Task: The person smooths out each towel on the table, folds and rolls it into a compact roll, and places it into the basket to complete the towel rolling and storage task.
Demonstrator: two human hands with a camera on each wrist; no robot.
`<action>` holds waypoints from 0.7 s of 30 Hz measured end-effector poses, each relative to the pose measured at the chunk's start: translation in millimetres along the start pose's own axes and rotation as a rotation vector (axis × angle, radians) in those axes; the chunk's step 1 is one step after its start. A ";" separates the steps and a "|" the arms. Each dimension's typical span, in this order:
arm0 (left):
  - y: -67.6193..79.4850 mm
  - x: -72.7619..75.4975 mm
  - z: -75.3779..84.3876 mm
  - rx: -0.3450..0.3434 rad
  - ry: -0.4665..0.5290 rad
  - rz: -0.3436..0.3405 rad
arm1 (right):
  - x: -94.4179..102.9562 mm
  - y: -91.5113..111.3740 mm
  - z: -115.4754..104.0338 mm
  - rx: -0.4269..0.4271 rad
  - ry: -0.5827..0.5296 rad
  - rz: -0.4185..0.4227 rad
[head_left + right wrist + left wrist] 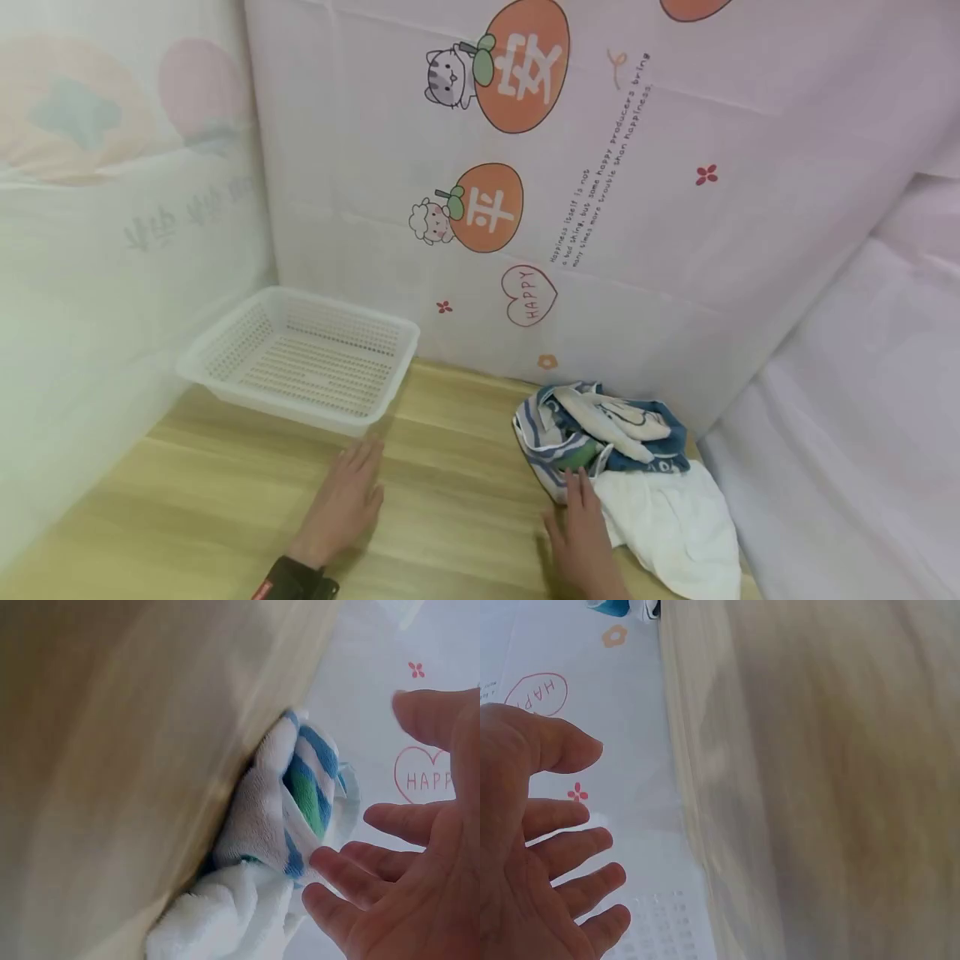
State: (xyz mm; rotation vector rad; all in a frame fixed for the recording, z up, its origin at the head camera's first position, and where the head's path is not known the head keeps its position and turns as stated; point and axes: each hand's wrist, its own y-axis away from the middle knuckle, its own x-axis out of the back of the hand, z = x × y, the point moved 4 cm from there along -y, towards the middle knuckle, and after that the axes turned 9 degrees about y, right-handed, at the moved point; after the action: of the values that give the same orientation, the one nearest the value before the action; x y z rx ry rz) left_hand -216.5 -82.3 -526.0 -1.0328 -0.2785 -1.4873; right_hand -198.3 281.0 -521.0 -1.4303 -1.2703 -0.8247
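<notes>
My left hand point(341, 504) is over the wooden table just in front of a white plastic basket point(300, 405), its fingers loosely extended and holding nothing. In the left wrist view the left thumb stands apart from the fingers point(585, 889). My right hand point(583, 533) is at the near side of a heap of towels, fingers spread. A striped blue, white and green towel point(259, 791) lies crumpled near its fingertips; whether they touch I cannot tell. Behind is a blue towel with a cartoon print point(652, 429). A plain white towel point(675, 521) lies to the right of this hand.
Printed white cloth point(360, 208) hangs behind the table, and white sheets point(847, 400) stand on both sides. The wooden tabletop point(450, 475) stretches between basket and towels. A black band point(288, 579) is around the left wrist.
</notes>
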 end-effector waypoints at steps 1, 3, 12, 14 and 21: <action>0.1 -0.8 0.4 0.002 0.002 -0.004 | 2.0 -2.2 1.1 -0.001 -0.001 -0.004; 1.1 -1.9 1.5 0.007 0.009 -0.008 | 7.9 -7.1 3.4 0.001 -0.006 -0.018; 1.3 -8.7 4.8 -0.002 0.065 0.001 | 27.1 -45.2 20.4 0.061 0.034 -0.018; -1.3 -9.5 6.1 -0.014 0.068 0.006 | 25.2 -55.0 23.4 0.065 0.054 -0.030; -6.3 -10.6 8.9 -0.010 0.073 -0.012 | 3.1 -74.7 30.6 0.037 0.090 -0.167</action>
State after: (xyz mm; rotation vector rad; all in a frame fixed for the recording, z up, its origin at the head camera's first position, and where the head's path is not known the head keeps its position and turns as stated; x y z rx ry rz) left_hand -219.8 -67.5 -526.1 -0.9836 -0.2258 -1.5350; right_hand -273.9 306.4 -508.1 -1.2560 -1.3421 -0.9622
